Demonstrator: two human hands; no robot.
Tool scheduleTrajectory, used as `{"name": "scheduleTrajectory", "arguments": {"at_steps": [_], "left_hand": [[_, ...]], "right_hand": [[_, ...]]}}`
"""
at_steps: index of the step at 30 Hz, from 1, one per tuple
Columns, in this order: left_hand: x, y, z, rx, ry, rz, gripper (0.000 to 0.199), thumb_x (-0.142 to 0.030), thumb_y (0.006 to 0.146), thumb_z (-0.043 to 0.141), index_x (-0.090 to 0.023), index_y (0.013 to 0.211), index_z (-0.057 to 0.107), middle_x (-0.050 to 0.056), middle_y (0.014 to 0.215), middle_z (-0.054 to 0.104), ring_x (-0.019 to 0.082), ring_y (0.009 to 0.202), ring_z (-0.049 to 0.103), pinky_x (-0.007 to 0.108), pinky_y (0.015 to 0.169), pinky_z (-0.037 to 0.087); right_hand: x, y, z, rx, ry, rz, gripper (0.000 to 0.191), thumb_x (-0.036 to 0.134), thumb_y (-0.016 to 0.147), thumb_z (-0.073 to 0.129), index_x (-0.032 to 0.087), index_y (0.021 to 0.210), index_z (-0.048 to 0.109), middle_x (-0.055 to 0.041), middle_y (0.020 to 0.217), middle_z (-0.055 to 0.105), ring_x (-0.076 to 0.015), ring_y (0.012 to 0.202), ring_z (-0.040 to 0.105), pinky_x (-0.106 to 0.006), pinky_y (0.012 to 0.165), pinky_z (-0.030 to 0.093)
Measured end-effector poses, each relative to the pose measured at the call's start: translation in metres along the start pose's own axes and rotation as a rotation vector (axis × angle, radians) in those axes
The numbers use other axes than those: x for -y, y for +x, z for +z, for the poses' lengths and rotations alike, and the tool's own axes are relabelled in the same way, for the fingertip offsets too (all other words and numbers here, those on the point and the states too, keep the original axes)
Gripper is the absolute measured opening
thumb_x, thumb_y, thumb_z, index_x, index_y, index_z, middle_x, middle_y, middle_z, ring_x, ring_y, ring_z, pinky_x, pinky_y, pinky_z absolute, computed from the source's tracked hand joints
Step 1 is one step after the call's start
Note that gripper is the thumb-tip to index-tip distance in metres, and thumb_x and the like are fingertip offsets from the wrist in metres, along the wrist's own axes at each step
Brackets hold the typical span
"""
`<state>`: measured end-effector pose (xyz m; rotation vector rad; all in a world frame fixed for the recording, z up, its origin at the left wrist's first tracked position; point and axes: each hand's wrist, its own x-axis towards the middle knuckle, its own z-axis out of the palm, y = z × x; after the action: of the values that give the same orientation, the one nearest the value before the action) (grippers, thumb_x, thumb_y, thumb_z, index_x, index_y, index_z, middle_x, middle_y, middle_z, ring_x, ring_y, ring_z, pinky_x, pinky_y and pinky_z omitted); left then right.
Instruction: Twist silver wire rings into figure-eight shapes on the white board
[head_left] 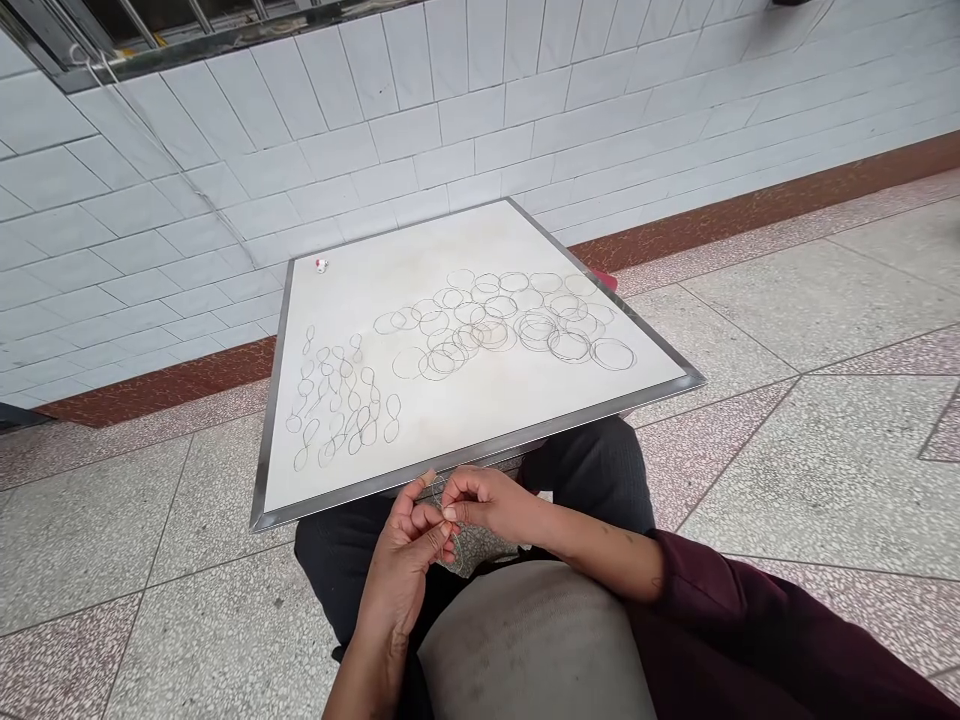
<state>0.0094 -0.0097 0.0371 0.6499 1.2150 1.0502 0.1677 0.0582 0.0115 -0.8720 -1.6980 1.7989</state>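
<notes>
Just off the near edge of the table, my left hand (pixel 420 530) and my right hand (pixel 480 500) meet over my lap. Between their fingertips they pinch a thin wire loop (pixel 459 552), its curve showing below the fingers and a bit above. On the white tabletop (pixel 420 460) many round wire rings (pixel 570 343) lie overlapping at the middle and right. Wire pieces twisted into figure-eights (pixel 367 420) lie in rows at the left. The exact spot where the fingertips press on the wire is partly hidden.
A small red-and-white object (pixel 322 265) sits at the table's far left corner. The table's metal rim (pixel 480 450) is right before my hands. A white tiled wall (pixel 375 150) stands behind the table, and a speckled floor (pixel 750 480) surrounds it.
</notes>
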Motion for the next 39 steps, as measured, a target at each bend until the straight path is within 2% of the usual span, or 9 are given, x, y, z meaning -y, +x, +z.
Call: {"name": "scheduleTrajectory", "arguments": {"at_steps": [6, 10, 15, 17, 23, 28, 34, 39], "left_hand": [[0.001, 0.001, -0.002, 0.036, 0.092, 0.042, 0.079, -0.026, 0.073, 0.078, -0.015, 0.14, 0.038, -0.003, 0.067, 0.064, 0.011, 0.055, 0.051, 0.024, 0.053, 0.043], [0.009, 0.004, -0.004, 0.033, 0.159, 0.049, 0.082, -0.029, 0.072, 0.076, -0.015, 0.142, 0.036, -0.004, 0.068, 0.063, 0.012, 0.055, 0.051, 0.025, 0.053, 0.044], [0.024, 0.008, -0.002, -0.13, 0.36, 0.249, 0.076, -0.026, 0.078, 0.069, -0.021, 0.145, 0.035, -0.006, 0.067, 0.059, 0.014, 0.061, 0.054, 0.026, 0.063, 0.044], [0.026, 0.008, 0.0, -0.183, 0.393, 0.308, 0.076, -0.026, 0.079, 0.067, -0.022, 0.147, 0.034, -0.006, 0.069, 0.061, 0.015, 0.065, 0.057, 0.027, 0.068, 0.044], [0.014, 0.004, 0.003, -0.118, 0.274, 0.195, 0.085, -0.027, 0.078, 0.068, -0.017, 0.149, 0.023, -0.006, 0.068, 0.06, 0.013, 0.059, 0.051, 0.027, 0.061, 0.044], [0.012, 0.002, -0.001, -0.102, 0.216, 0.14, 0.089, -0.029, 0.076, 0.073, -0.018, 0.149, 0.024, -0.005, 0.069, 0.061, 0.013, 0.06, 0.052, 0.027, 0.06, 0.047], [0.014, 0.003, -0.002, -0.11, 0.167, 0.128, 0.093, -0.033, 0.071, 0.078, -0.019, 0.148, 0.029, -0.004, 0.068, 0.064, 0.013, 0.059, 0.054, 0.026, 0.057, 0.047], [0.011, 0.003, -0.001, -0.12, 0.146, 0.121, 0.092, -0.035, 0.069, 0.079, -0.019, 0.147, 0.034, -0.003, 0.067, 0.065, 0.013, 0.057, 0.055, 0.025, 0.054, 0.045]], "right_hand": [[-0.003, 0.001, -0.002, 0.081, 0.008, 0.011, 0.016, 0.03, 0.085, 0.061, 0.017, 0.074, 0.061, 0.0, 0.07, 0.065, -0.0136, 0.068, 0.058, -0.026, 0.065, 0.041], [-0.01, 0.002, -0.003, 0.093, 0.007, 0.0, 0.016, 0.029, 0.085, 0.06, 0.017, 0.074, 0.061, 0.0, 0.071, 0.065, -0.0126, 0.067, 0.057, -0.025, 0.064, 0.04], [-0.025, 0.01, 0.0, 0.013, 0.072, 0.083, 0.016, 0.032, 0.08, 0.065, 0.017, 0.076, 0.061, 0.0005, 0.068, 0.061, -0.0121, 0.063, 0.054, -0.025, 0.058, 0.039], [-0.025, 0.012, 0.0, -0.001, 0.121, 0.073, 0.021, 0.037, 0.08, 0.065, 0.017, 0.077, 0.06, 0.0006, 0.068, 0.061, -0.0125, 0.063, 0.055, -0.025, 0.059, 0.041], [-0.016, 0.008, -0.005, 0.079, 0.076, 0.018, 0.026, 0.043, 0.087, 0.059, 0.017, 0.082, 0.061, 0.0002, 0.07, 0.061, -0.0128, 0.065, 0.057, -0.026, 0.063, 0.046], [-0.016, 0.007, -0.009, 0.13, 0.073, 0.043, 0.033, 0.047, 0.092, 0.053, 0.017, 0.084, 0.062, 0.0003, 0.068, 0.06, -0.0129, 0.066, 0.058, -0.027, 0.066, 0.048], [-0.01, 0.007, -0.008, 0.115, 0.154, 0.03, 0.032, 0.048, 0.089, 0.059, 0.017, 0.083, 0.064, -0.0012, 0.074, 0.064, -0.0127, 0.071, 0.06, -0.026, 0.069, 0.049], [-0.007, 0.007, -0.008, 0.125, 0.268, 0.083, 0.035, 0.051, 0.084, 0.066, 0.016, 0.086, 0.065, -0.001, 0.075, 0.065, -0.0115, 0.069, 0.059, -0.025, 0.069, 0.048]]}}
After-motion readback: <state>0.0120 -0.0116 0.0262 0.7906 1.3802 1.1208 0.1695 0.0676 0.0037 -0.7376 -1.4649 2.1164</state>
